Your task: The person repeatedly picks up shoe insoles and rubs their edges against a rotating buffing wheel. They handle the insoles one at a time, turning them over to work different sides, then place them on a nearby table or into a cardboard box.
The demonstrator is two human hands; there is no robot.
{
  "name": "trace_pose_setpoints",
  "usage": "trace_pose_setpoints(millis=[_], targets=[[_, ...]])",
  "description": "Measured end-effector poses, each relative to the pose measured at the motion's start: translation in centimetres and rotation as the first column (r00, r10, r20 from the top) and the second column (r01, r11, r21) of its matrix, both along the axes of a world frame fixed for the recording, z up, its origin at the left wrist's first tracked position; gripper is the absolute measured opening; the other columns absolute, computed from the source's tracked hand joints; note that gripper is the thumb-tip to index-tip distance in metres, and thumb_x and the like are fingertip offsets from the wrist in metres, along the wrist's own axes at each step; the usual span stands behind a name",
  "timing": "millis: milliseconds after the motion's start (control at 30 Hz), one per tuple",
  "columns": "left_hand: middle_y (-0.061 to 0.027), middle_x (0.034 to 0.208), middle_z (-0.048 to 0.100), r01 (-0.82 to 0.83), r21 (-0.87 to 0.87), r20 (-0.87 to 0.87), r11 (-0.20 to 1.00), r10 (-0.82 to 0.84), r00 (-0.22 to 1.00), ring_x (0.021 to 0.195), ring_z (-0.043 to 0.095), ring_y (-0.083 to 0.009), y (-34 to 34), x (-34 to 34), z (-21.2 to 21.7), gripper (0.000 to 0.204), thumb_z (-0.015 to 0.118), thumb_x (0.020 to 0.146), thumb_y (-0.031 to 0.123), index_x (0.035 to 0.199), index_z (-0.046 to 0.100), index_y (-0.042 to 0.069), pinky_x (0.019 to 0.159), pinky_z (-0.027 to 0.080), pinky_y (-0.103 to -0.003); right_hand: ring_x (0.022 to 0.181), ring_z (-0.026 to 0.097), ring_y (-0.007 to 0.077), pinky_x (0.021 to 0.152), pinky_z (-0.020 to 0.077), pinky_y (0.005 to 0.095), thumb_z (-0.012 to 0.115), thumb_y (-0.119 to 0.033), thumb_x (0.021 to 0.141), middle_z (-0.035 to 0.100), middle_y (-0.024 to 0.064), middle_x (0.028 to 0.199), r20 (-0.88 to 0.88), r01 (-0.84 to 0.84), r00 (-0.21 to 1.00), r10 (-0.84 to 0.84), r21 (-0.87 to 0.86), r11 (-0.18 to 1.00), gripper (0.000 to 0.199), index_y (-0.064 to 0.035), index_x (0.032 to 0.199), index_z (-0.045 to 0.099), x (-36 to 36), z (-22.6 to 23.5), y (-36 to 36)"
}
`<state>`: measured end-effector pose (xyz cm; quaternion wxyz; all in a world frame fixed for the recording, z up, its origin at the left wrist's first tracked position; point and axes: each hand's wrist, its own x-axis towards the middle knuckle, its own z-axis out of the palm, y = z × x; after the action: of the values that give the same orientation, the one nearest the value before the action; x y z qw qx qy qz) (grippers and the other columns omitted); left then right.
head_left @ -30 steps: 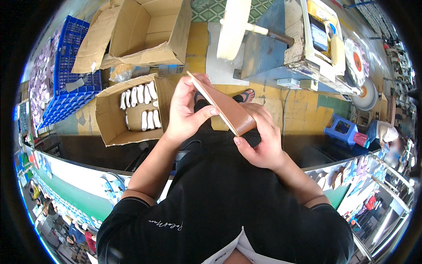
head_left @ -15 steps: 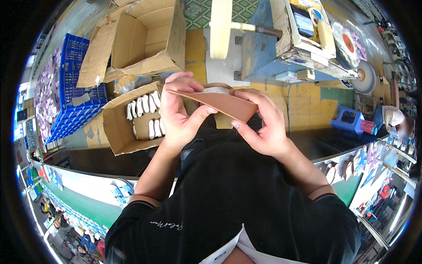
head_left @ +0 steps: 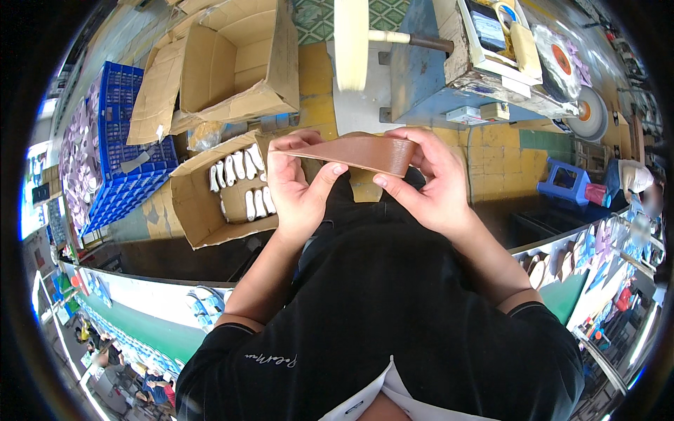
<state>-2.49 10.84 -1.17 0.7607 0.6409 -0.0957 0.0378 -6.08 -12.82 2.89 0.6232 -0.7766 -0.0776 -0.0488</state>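
Observation:
A brown wedge shoe sole (head_left: pixel 372 154) is held up in front of my body, its side facing me. The tall end is at the right and it tapers to a thin tip at the left. My left hand (head_left: pixel 302 182) grips the thin end, thumb below and fingers behind. Around the thick end my right hand (head_left: pixel 432 179) is closed, its thumb pressing the lower edge. The sole's far side is hidden.
A pale buffing wheel (head_left: pixel 351 49) on a shaft stands ahead, joined to a blue machine (head_left: pixel 421 84). At left are a large cardboard box (head_left: pixel 281 70), a smaller box (head_left: pixel 193 203) holding white sole-shaped pieces, and a blue crate (head_left: pixel 133 172). A blue stool (head_left: pixel 562 181) stands right.
The sole has been turned in my hands: its brown side wall now faces me, where a flat brown face and a white patch showed before. Both hands still hold it.

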Motion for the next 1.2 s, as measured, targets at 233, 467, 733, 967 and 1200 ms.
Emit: trace_pose_setpoints(millis=[233,467,733,967,1200], targets=[[-0.0116,0.136,0.068,0.068,-0.086,-0.169,0.994,-0.082,0.982,0.127,0.067,-0.0194,0.1,2.5,-3.0,0.061,0.087,0.102,0.004,0.151,0.051,-0.001,0.116,0.051,-0.038,0.126,0.074,0.0174,0.109,0.0613,0.0353,0.084,0.001,0.103,0.074,0.0109,0.134,-0.26,-0.04,0.96,0.101,0.23,0.972,0.052,0.0035,0.149,0.059,-0.3,-1.3,0.5],[-0.0117,0.158,0.066,0.144,-0.248,-0.457,0.958,-0.247,0.854,0.146,0.06,-0.0209,-1.3,7.3,-12.2,0.062,0.07,0.116,0.016,0.17,0.048,-0.004,0.127,0.043,-0.039,0.105,0.077,0.0113,0.09,0.064,0.0299,0.085,-0.007,0.105,0.08,0.0106,0.116,-0.39,0.115,0.92,-0.033,0.19,0.975,0.037,0.005,0.134,0.066,3.9,-8.4,2.8],[-0.0139,0.16,0.066,0.083,-0.416,-0.565,0.906,-0.329,0.757,0.15,0.058,-0.0215,-3.1,13.3,-20.9,0.059,0.063,0.121,0.025,0.169,0.049,-0.006,0.128,0.043,-0.039,0.078,0.08,0.0222,0.074,0.0624,0.0358,0.089,-0.022,0.102,0.08,0.0159,0.089,-0.302,0.162,0.931,-0.205,-0.16,0.974,0.036,0.004,0.119,0.07,10.8,-14.7,3.9],[-0.0145,0.16,0.066,0.062,-0.421,-0.614,0.905,-0.334,0.715,0.15,0.059,-0.0224,-3.3,14.9,-22.1,0.059,0.063,0.12,0.023,0.168,0.049,-0.008,0.129,0.042,-0.039,0.074,0.079,0.0289,0.069,0.0607,0.0403,0.088,-0.024,0.102,0.077,0.0179,0.087,-0.264,0.182,0.934,-0.241,-0.23,0.956,0.036,0.0032,0.112,0.068,11.9,-16.5,4.5],[-0.0153,0.157,0.067,0.048,-0.499,-0.575,0.865,-0.371,0.729,0.148,0.06,-0.0224,-3.7,14.5,-21.0,0.059,0.063,0.119,0.022,0.167,0.049,-0.01,0.127,0.043,-0.038,0.073,0.078,0.0316,0.067,0.06,0.0423,0.088,-0.027,0.102,0.077,0.0193,0.089,-0.192,0.179,0.953,-0.236,-0.273,0.945,0.037,0.0021,0.11,0.067,12.2,-15.9,4.9]])
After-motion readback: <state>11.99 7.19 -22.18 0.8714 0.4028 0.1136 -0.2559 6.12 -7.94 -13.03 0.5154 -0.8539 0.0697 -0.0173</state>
